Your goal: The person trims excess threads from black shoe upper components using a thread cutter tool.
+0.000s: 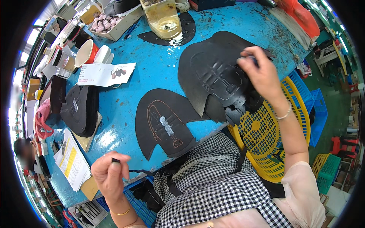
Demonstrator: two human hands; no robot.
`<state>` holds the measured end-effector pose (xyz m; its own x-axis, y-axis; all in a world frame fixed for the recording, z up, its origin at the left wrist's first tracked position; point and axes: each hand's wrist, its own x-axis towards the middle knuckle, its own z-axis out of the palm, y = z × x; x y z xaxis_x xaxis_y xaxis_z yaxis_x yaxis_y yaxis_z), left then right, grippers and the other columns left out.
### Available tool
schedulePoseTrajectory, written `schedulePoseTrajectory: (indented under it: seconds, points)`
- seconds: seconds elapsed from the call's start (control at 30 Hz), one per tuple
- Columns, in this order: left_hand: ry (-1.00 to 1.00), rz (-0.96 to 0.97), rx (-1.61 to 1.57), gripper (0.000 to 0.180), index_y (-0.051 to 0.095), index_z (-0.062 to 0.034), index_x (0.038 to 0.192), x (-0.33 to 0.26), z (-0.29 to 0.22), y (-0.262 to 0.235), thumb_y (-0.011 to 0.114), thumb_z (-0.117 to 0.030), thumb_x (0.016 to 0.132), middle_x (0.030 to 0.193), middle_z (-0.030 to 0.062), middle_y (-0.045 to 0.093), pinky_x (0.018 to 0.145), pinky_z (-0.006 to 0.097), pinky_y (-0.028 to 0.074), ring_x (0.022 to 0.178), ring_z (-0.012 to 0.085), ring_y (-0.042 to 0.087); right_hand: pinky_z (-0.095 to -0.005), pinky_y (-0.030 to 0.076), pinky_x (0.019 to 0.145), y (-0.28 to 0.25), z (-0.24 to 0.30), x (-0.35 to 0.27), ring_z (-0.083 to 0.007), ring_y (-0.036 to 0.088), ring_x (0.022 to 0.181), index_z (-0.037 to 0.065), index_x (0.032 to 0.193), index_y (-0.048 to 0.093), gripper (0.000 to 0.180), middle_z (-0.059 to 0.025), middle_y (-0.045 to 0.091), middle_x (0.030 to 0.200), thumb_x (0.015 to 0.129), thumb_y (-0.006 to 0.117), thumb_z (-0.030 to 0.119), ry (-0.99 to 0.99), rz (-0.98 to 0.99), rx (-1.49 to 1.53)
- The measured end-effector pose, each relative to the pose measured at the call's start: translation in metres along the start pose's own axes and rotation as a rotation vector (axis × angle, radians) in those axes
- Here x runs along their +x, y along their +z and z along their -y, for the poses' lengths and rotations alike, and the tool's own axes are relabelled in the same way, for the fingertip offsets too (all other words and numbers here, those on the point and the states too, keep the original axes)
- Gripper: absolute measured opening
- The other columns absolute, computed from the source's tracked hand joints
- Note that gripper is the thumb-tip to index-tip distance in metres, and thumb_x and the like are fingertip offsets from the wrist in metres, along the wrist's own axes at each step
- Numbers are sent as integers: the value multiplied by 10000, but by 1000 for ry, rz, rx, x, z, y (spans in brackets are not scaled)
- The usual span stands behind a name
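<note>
My right hand (260,74) grips the edge of a black shoe-upper piece (213,76) lifted from a stack at the right of the blue table (152,64). Another black upper piece (167,121) with a stitched outline and a smear of white glue lies flat in front of me. My left hand (110,173) is raised near the table's front edge, pinching a small black piece (115,161) between thumb and fingers.
A yellow basket (273,136) sits at my right, blue crates beyond it. A stack of black pieces (81,110) lies at the left beside papers (104,74). Cups, a box of small items and a glue container (163,19) stand at the back.
</note>
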<state>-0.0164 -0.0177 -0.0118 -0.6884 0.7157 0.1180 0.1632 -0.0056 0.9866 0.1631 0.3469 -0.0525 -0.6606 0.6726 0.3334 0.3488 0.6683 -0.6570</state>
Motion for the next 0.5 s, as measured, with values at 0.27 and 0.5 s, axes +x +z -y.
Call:
schedulePoseTrajectory:
  seconds: [0.27, 0.5]
  points:
    - [-204, -109, 104, 121, 450, -57, 873, 9, -12, -29, 537, -102, 943, 655, 92, 631, 467, 163, 265, 494, 27, 398, -418, 487, 770, 24, -13, 12, -353, 628, 921, 62, 1070, 574, 325, -133, 645, 992, 880, 662, 310, -157, 64, -326]
    - [-94, -305, 476, 120, 618, -29, 994, 33, 3, -94, 563, -121, 941, 701, 17, 627, 491, 168, 245, 549, -5, 363, -275, 480, 675, 6, 52, -6, -159, 624, 726, 27, 1010, 630, 102, -96, 645, 834, 931, 570, 48, -165, 164, 6]
